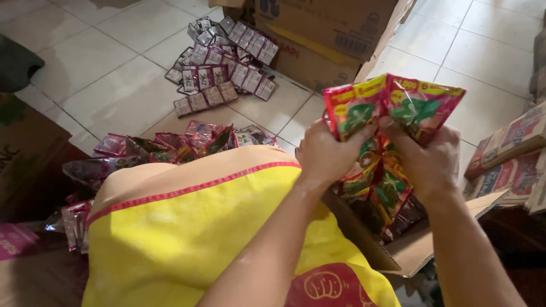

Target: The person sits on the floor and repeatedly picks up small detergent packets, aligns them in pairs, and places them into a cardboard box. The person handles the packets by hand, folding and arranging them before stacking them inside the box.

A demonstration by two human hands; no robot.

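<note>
Both my hands are raised over an open cardboard box (412, 250) and grip a strip of joined red-and-green sachets (392, 105). My left hand (325, 154) pinches the left top sachet with thumb on its face. My right hand (429, 162) holds the right top sachet the same way. The rest of the strip hangs down between my palms into the box, where more such packets lie.
A yellow cloth with red trim (187, 233) covers my lap. Dark shiny sachet strips (170, 145) lie heaped beyond it, and rows of purple-white sachets (222, 62) are spread on the tiled floor. Cardboard cartons (324, 34) stand behind; small boxes (512, 153) are stacked at right.
</note>
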